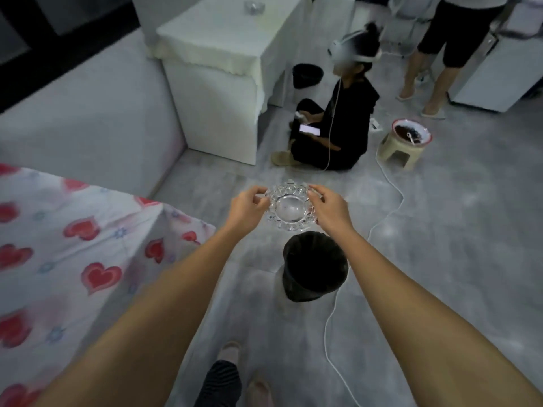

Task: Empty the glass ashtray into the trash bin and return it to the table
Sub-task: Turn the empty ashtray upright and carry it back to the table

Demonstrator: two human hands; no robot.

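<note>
So the glass ashtray (pixel 289 207) is up in the air, held between both hands, with the left hand (pixel 248 207) pinching its left rim and the right hand (pixel 329 208) pinching the right rim, fingers curled over the edge. It's hanging just past the black trash bin (pixel 314 267) on the floor, and the table (pixel 73 245) with the heart-print cloth sits off to the left.

Ashtray (pixel 289 207) — clear cut glass, glossy, faceted scalloped rim, smooth bowl. Trash bin (pixel 314 267) lined with thin black plastic, crinkled. Tablecloth (pixel 73 239) — matt printed cloth, red hearts. Floor (pixel 455 230) grey, mottled, low sheen. Stool (pixel 402 152) beige plastic.
</note>
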